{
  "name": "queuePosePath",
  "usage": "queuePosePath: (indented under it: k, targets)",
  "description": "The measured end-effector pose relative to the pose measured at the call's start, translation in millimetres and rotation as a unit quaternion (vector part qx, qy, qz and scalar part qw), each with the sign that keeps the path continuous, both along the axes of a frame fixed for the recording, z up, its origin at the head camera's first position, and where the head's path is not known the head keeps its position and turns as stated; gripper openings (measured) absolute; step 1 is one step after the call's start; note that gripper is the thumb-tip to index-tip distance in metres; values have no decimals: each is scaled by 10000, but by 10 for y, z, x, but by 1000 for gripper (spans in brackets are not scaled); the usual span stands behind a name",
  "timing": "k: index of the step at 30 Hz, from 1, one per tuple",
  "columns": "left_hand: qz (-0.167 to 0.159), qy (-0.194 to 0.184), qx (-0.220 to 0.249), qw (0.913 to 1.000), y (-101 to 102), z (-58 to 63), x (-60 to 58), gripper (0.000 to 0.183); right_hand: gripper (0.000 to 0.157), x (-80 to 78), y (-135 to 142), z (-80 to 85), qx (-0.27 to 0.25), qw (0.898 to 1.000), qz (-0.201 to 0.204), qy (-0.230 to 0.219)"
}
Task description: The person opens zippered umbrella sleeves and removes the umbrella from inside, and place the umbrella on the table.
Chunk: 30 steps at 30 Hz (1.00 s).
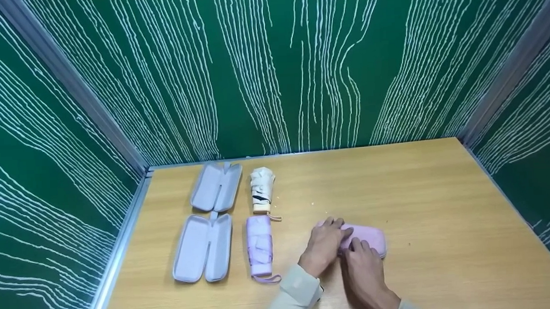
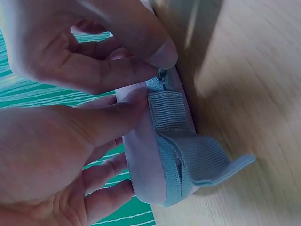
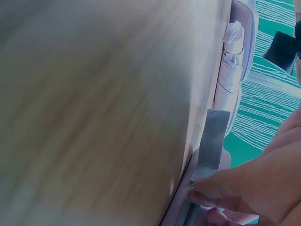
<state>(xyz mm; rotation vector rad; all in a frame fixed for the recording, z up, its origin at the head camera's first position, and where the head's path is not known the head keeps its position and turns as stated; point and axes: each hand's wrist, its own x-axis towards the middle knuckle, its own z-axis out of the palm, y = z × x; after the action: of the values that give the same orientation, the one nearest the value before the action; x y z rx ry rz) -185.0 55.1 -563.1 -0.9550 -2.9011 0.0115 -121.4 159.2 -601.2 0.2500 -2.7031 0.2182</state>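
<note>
A pink zippered case [image 1: 368, 237] lies on the table in front of me, and its grey zipper [image 2: 170, 155] shows in the left wrist view. My left hand [image 1: 323, 245] grips the case at its left end, thumb on the near side beside the zipper and fingers around the back. With thumb and forefinger, my right hand [image 1: 365, 266] pinches the small zipper pull [image 2: 162, 74]. A ribbed grey strap [image 2: 202, 157] sticks out from the case's zipper side, near the left end; it also shows in the right wrist view. The fingertips mostly cover the pull.
Left of the hands lie a folded purple umbrella [image 1: 260, 246] and a cream folded umbrella [image 1: 262, 187], each with a wrist loop. Farther left, two grey cases [image 1: 191, 249] lie opened out, one behind the other. Green walls with white lines border the wooden table [image 1: 422, 190].
</note>
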Motion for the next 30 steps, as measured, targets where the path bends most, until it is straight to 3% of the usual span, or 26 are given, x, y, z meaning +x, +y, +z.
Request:
queuePosePath:
  k: [5,12,18,23,30]
  targets:
    - [40,-254,131,9996,-2,-17,15,51,17,64,114,85,-295,9988,-66,-385]
    - [5,-117,304,9995,-12,-40,29,49,18,22,428,159,-1008,9924,-518,-477]
    - [36,-65,376,9993,11,-19,64,50,29,-79,712,168,-1930,9749,-659,-896]
    - [94,-96,423,9990,59,-16,92,55,47,-180,871,144,-2470,9594,-435,-1287]
    - [195,-23,384,9991,83,-37,103,61,52,-292,957,96,-2956,9359,-75,-1914]
